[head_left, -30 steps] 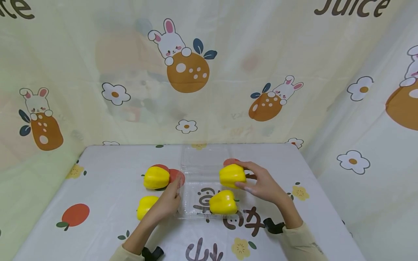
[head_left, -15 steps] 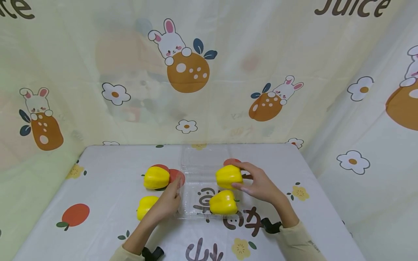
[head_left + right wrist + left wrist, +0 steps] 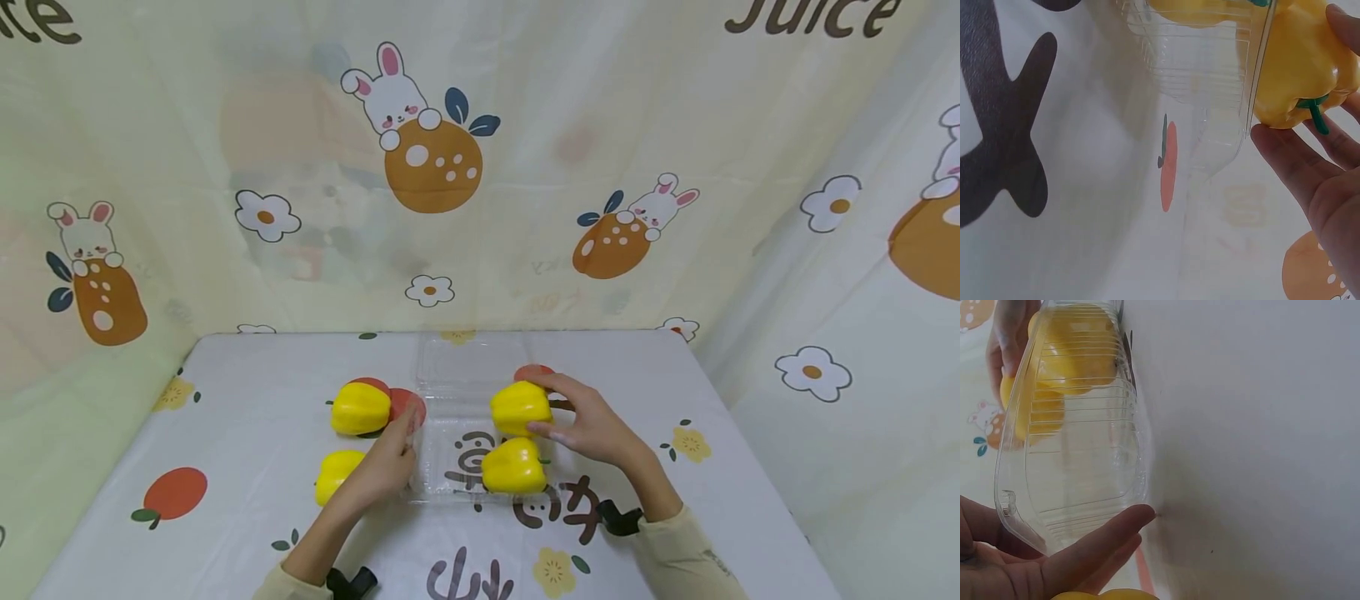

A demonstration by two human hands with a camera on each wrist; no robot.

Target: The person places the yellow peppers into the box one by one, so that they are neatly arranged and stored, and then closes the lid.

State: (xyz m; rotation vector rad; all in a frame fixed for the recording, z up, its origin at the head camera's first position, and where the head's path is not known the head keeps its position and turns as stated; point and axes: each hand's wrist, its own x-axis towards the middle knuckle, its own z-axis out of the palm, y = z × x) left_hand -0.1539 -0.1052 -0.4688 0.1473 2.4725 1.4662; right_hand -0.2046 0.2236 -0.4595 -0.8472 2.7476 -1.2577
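A yellow bell pepper [image 3: 520, 408] with a green stem [image 3: 1314, 111] is gripped by my right hand [image 3: 588, 421], thumb on its near side and fingers over its far side. It overlaps the right part of a clear plastic clamshell box [image 3: 442, 454], its lid [image 3: 472, 362] laid back behind. In the right wrist view, the pepper sits right at the box's rim. Another yellow bell pepper [image 3: 513, 466] lies inside the box, at the front right. My left hand [image 3: 386, 462] rests against the box's left side [image 3: 1094, 515], its fingers stretched along the wall.
To the left of the box lie two more yellow bell peppers, one at the back [image 3: 360, 409] and one in front [image 3: 336, 475], partly behind my left forearm. A white printed cloth [image 3: 247, 450] covers the table, and a patterned curtain [image 3: 517, 250] hangs behind.
My right hand has moved a little left with its pepper, bringing it further over the box and nearly behind the pepper inside. My left hand has stayed in place.
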